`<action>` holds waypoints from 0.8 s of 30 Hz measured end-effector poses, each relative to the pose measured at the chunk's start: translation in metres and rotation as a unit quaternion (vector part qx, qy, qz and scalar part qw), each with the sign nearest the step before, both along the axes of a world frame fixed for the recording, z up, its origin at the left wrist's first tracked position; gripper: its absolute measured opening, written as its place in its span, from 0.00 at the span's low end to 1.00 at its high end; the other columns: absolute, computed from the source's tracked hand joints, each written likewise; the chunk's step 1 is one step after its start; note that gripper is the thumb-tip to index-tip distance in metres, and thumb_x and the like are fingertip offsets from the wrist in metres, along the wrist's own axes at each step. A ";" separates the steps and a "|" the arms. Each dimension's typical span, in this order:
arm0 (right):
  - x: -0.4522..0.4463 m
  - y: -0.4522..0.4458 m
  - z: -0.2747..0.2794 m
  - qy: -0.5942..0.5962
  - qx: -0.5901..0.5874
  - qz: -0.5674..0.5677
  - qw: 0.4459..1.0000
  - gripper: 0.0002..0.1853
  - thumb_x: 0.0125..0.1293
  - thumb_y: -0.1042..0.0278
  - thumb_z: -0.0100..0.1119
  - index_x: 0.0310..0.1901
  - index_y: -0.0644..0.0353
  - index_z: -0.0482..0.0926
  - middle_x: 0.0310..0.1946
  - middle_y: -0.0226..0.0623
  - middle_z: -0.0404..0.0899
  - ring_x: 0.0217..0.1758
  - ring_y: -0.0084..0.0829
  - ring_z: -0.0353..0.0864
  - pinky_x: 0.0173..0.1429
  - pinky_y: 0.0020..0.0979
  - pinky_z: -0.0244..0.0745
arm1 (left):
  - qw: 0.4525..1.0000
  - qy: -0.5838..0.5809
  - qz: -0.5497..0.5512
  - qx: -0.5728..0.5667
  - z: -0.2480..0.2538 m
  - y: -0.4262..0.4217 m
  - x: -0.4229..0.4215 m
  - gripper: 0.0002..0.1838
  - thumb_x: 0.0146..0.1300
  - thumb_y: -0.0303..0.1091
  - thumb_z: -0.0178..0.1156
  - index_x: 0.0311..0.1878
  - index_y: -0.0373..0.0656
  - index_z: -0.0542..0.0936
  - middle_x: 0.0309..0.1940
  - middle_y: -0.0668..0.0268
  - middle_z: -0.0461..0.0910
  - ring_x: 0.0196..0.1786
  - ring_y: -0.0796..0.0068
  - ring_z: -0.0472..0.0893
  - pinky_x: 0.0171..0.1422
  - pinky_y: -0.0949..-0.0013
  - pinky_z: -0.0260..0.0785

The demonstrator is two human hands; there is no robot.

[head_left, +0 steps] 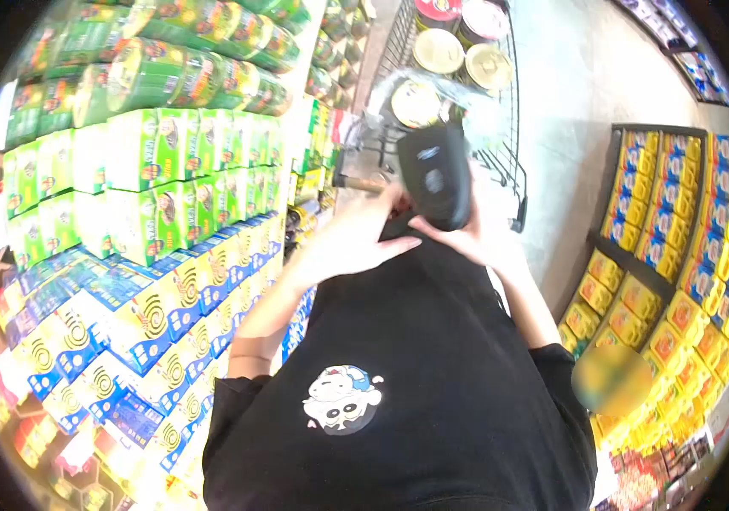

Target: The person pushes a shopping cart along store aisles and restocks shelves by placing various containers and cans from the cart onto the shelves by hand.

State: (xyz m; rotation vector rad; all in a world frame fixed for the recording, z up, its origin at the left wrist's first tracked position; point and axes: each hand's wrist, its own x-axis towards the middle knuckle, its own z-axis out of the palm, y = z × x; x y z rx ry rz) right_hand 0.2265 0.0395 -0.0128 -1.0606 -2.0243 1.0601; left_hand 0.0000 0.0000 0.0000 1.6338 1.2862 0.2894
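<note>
In front of my chest, a black handheld device (435, 175) with a rounded end and small pale marks is held between my hands. My right hand (482, 226) grips its right side, the thumb lying across the near end. My left hand (364, 234) is closed at its left side, with fingers curled in against it and the thumb stretched to the right. Parts of the fingers are hidden behind the device, and bright light washes out both hands. Just beyond is a shopping cart (513, 111), its handle (360, 182) showing to the left of the device.
Several round-lidded tubs (439, 51) and clear plastic wrap (475, 111) are in the cart. On the left are stacked green boxes (147, 145), blue and yellow boxes (147, 319) and green wrapped packs (169, 72). Shelves of yellow packs (637, 298) stand right of the floor (565, 153).
</note>
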 end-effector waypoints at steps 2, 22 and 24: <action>-0.022 0.011 -0.015 0.029 -0.063 0.099 0.993 0.34 0.55 0.60 0.80 0.60 0.67 0.78 0.61 0.52 0.75 0.64 0.54 0.77 0.70 0.46 0.72 | 0.999 -0.031 0.020 0.015 -0.025 -0.010 -0.031 0.33 0.66 0.36 0.69 0.69 0.36 0.66 0.51 0.43 0.84 0.56 0.43 0.85 0.62 0.52 0.76; -0.222 -0.142 -0.140 -0.062 -0.100 -0.021 0.993 0.19 0.73 0.71 0.58 0.61 0.69 0.74 0.54 0.58 0.74 0.52 0.64 0.82 0.56 0.54 0.79 | 0.641 -0.551 0.361 -0.396 -0.169 -0.158 -0.165 0.30 0.67 0.34 0.66 0.72 0.41 0.72 0.68 0.57 0.76 0.71 0.63 0.76 0.78 0.56 0.65; -0.215 -0.143 -0.124 -0.061 -0.164 -0.056 0.983 0.16 0.70 0.75 0.58 0.58 0.66 0.78 0.55 0.52 0.75 0.54 0.60 0.82 0.57 0.53 0.80 | 0.616 -0.581 0.382 -0.371 -0.175 -0.155 -0.150 0.29 0.69 0.35 0.65 0.73 0.45 0.72 0.68 0.61 0.76 0.71 0.67 0.75 0.78 0.57 0.63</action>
